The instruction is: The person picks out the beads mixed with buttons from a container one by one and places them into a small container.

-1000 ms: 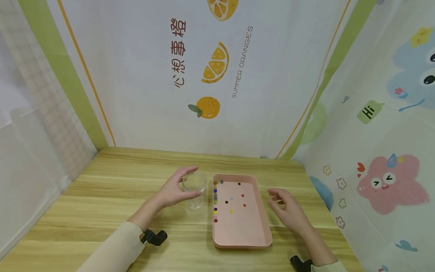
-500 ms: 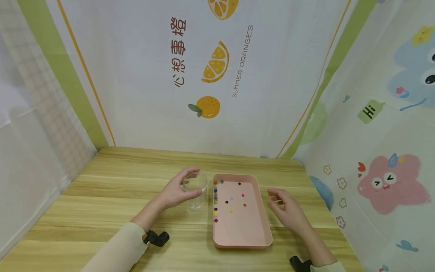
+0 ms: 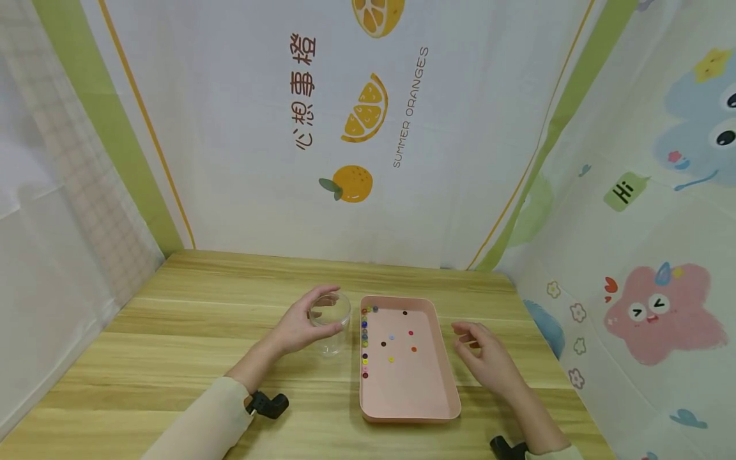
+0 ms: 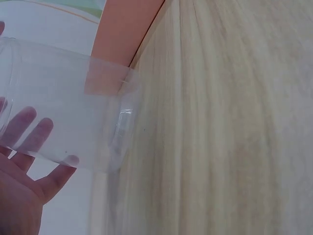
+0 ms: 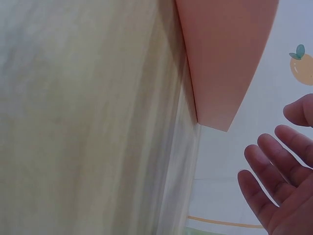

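A clear, straight-sided plastic cup [image 3: 330,332] stands upright left of the pink tray [image 3: 411,399]. My left hand [image 3: 299,326] grips its upper part, thumb on the near side and fingers round the far side. In the left wrist view, fingertips show through the wall of the see-through cup [image 4: 63,103], and nothing shows inside it. Past the tray's right wall, my right hand [image 3: 485,354] hovers with loosely bent fingers and holds nothing. Inside the tray, small round coloured beads line the left wall, such as a dark red bead [image 3: 365,375]; several others lie scattered, including an orange bead [image 3: 414,349].
The tray and cup rest on a wood-grain table [image 3: 201,319]. A white cloth printed with oranges [image 3: 253,191] hangs behind the table's far edge, and a cartoon-printed cloth [image 3: 586,255] covers the right side.
The left forearm and hand have shifted very slightly to the right, still holding the cup. The right hand, tray and beads look unchanged.
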A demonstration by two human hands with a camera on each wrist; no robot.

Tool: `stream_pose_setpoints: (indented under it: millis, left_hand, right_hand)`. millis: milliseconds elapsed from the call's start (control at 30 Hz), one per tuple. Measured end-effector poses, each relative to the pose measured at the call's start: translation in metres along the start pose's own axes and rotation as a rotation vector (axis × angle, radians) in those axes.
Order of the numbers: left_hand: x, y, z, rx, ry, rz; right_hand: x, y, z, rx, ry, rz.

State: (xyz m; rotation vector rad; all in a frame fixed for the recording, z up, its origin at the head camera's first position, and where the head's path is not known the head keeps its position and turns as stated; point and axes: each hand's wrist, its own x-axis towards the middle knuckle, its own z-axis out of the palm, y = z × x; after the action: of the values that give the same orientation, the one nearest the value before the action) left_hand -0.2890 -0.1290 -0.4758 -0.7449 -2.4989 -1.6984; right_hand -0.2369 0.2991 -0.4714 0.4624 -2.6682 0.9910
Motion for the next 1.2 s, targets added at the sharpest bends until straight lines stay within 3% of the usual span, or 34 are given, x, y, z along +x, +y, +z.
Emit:
stream_pose_setpoints:
  millis: [367,900,1200]
  left_hand:
    - [0.001,-0.004,0.003,-0.01,0.028,-0.021]
    - [0.001,-0.008,0.007,-0.09,0.025,-0.002]
    - [0.001,-0.006,0.006,-0.122,0.021,-0.011]
  right_hand:
    - [0.003,0.0,-0.002,0.045,0.016,0.018]
    - [0.022,0.01,-0.011,0.374,0.018,0.236]
    - [0.037,0.007,-0.022,0.436,0.033,0.259]
